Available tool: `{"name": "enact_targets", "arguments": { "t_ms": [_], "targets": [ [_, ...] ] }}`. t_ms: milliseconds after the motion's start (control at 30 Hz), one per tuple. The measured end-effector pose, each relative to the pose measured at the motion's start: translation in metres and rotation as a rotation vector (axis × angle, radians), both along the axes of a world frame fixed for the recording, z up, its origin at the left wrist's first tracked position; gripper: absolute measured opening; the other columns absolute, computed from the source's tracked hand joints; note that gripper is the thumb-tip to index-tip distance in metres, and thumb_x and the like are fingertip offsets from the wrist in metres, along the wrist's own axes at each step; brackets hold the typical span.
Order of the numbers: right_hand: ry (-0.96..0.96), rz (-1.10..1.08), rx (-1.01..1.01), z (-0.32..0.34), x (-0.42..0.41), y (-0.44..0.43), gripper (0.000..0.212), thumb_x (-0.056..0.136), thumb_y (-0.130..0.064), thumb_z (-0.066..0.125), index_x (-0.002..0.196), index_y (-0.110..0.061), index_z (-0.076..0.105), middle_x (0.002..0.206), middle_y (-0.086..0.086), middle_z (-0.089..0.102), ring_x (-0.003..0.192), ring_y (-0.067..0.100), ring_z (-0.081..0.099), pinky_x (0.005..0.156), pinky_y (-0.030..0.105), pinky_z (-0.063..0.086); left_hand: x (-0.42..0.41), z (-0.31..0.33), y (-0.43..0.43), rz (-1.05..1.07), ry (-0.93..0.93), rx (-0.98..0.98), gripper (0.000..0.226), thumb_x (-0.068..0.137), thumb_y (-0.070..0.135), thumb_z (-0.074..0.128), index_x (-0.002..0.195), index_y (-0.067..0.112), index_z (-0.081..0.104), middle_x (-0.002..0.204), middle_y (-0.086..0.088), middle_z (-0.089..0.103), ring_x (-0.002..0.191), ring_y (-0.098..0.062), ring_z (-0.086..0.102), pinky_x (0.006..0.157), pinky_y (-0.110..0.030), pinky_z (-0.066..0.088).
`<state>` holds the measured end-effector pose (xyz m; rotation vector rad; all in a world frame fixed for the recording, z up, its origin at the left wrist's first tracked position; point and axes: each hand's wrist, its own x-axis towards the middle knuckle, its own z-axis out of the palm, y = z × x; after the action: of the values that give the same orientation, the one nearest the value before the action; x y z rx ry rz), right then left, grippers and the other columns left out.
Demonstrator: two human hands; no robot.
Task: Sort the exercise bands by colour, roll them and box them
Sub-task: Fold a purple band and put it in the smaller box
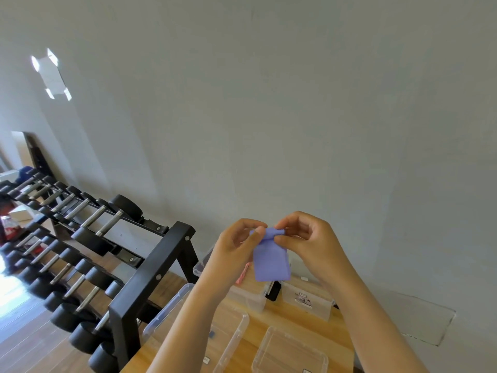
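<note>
A purple exercise band (271, 261) hangs in the air above the wooden table (282, 317). Its top edge is curled into a small roll. My left hand (238, 247) pinches the left end of that roll with thumb and fingers. My right hand (309, 238) pinches the right end, fingers curled round it. The rest of the band dangles flat below both hands. A pink band (242, 274) shows partly behind my left wrist, inside a clear box.
Several clear plastic boxes stand on the table: one at back left (252, 294), one at back right (309, 300), and open trays in front (290, 354) (231, 335). A black dumbbell rack (88, 254) stands to the left. A grey wall lies behind.
</note>
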<state>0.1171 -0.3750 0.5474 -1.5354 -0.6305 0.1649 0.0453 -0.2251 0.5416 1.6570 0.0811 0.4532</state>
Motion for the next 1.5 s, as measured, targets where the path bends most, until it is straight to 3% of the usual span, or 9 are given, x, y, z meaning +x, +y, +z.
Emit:
{"name": "enact_targets", "arguments": {
  "t_ms": [100,167,333,567,833,967,1133,1367,1500],
  "targets": [
    [-0.011,-0.02,-0.043,0.0,-0.002,0.001,0.025,0.079,0.009,0.065,0.08,-0.016,0.068,0.084,-0.004,0.072,0.085,0.008,0.068,0.073,0.019,0.054,0.002,-0.001,0.001,0.041,-0.003,0.021,0.009,0.093,0.008,0.061,0.093,0.012,0.069,0.079,-0.001,0.075,0.076,-0.016,0.07,0.063,-0.025,0.054],
    [0.004,-0.005,-0.061,-0.001,-0.001,0.001,0.028,0.079,0.009,0.064,0.085,-0.018,0.067,0.088,-0.004,0.071,0.085,0.007,0.068,0.073,0.02,0.054,0.002,-0.001,0.002,0.031,-0.022,0.018,0.011,0.089,0.002,0.065,0.091,0.011,0.07,0.08,0.0,0.075,0.075,-0.013,0.071,0.063,-0.021,0.052],
    [0.128,0.057,-0.068,-0.006,0.004,0.0,0.024,0.086,-0.001,0.065,0.102,-0.018,0.064,0.096,0.006,0.071,0.087,0.017,0.071,0.08,0.035,0.058,0.002,0.0,0.002,0.044,-0.073,0.036,0.015,0.087,-0.002,0.066,0.089,0.013,0.07,0.079,0.003,0.074,0.075,-0.011,0.07,0.065,-0.021,0.053],
    [0.123,0.016,-0.02,-0.007,0.002,0.006,0.022,0.084,-0.002,0.071,0.098,-0.017,0.063,0.087,0.002,0.074,0.08,0.014,0.072,0.07,0.029,0.057,0.005,-0.004,-0.001,0.064,-0.09,-0.042,0.014,0.088,-0.001,0.064,0.096,0.009,0.068,0.08,0.003,0.075,0.076,-0.011,0.071,0.064,-0.021,0.055],
    [0.099,0.008,-0.056,-0.007,0.004,0.001,0.024,0.083,0.0,0.072,0.1,-0.016,0.065,0.085,0.008,0.075,0.078,0.019,0.073,0.067,0.026,0.058,0.008,-0.007,0.0,0.065,-0.08,0.086,0.013,0.092,0.003,0.06,0.097,0.011,0.069,0.083,0.005,0.073,0.078,-0.007,0.069,0.067,-0.02,0.055],
    [0.081,0.003,-0.07,-0.006,0.006,0.001,0.025,0.083,-0.001,0.071,0.098,-0.02,0.067,0.084,0.016,0.074,0.08,0.028,0.072,0.073,0.038,0.06,0.01,-0.006,0.0,0.079,-0.082,0.053,0.013,0.092,0.001,0.059,0.095,0.008,0.069,0.08,0.004,0.073,0.076,-0.009,0.07,0.067,-0.02,0.055],
    [0.074,0.007,-0.055,-0.005,0.007,0.001,0.025,0.083,0.001,0.07,0.094,-0.022,0.069,0.086,0.02,0.073,0.084,0.031,0.072,0.078,0.041,0.059,0.01,-0.006,0.001,0.055,-0.073,0.058,0.012,0.092,0.003,0.061,0.096,0.009,0.07,0.082,0.003,0.073,0.077,-0.007,0.069,0.067,-0.019,0.053],
    [0.118,0.05,0.0,-0.003,0.005,-0.003,0.025,0.084,0.007,0.065,0.096,-0.015,0.069,0.086,0.012,0.074,0.079,0.021,0.073,0.064,0.026,0.057,0.006,-0.005,0.006,0.008,-0.053,0.054,0.015,0.085,-0.002,0.067,0.099,0.004,0.069,0.083,0.001,0.075,0.079,-0.01,0.071,0.066,-0.018,0.053],
    [0.18,0.109,-0.012,-0.001,0.006,-0.005,0.025,0.086,0.008,0.062,0.098,-0.014,0.068,0.092,0.01,0.074,0.084,0.019,0.073,0.068,0.025,0.056,0.005,-0.005,0.007,0.019,-0.067,0.08,0.014,0.084,-0.005,0.068,0.095,0.005,0.07,0.083,0.0,0.075,0.078,-0.011,0.071,0.067,-0.019,0.054]
  ]
}}
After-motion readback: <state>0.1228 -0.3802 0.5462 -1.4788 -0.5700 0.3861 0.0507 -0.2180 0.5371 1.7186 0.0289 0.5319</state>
